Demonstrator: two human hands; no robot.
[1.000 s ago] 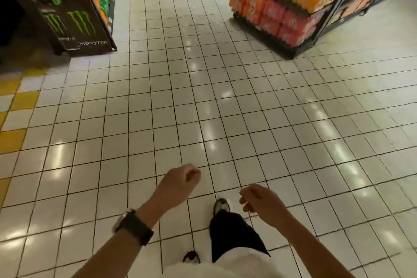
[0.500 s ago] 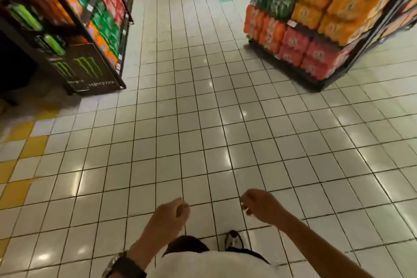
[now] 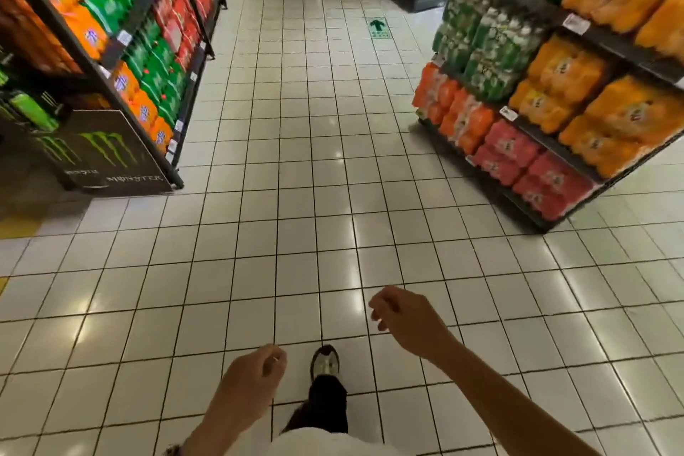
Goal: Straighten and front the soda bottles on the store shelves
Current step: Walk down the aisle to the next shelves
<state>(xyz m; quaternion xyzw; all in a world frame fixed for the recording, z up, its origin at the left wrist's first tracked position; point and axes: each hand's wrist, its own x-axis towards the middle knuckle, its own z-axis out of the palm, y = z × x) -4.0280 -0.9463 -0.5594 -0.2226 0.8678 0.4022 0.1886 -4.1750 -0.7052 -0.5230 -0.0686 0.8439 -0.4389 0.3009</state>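
— Nearest the camera?
— The left hand (image 3: 255, 378) and the right hand (image 3: 403, 315) hang over the tiled floor (image 3: 296, 196). Fingers are loosely curled and hold nothing. One shoe (image 3: 325, 363) shows between them.
— And the soda bottles (image 3: 562, 67)?
— Shrink-wrapped packs on the right shelf (image 3: 547, 144), well apart from both hands, and more on the left shelf (image 3: 137, 11). Farther off is a green floor arrow (image 3: 378, 28).

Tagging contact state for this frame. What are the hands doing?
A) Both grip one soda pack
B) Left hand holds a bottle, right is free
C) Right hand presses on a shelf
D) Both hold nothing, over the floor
D: the left hand and right hand hang loosely curled over the tiled floor and hold nothing, away from the soda packs on the shelves.
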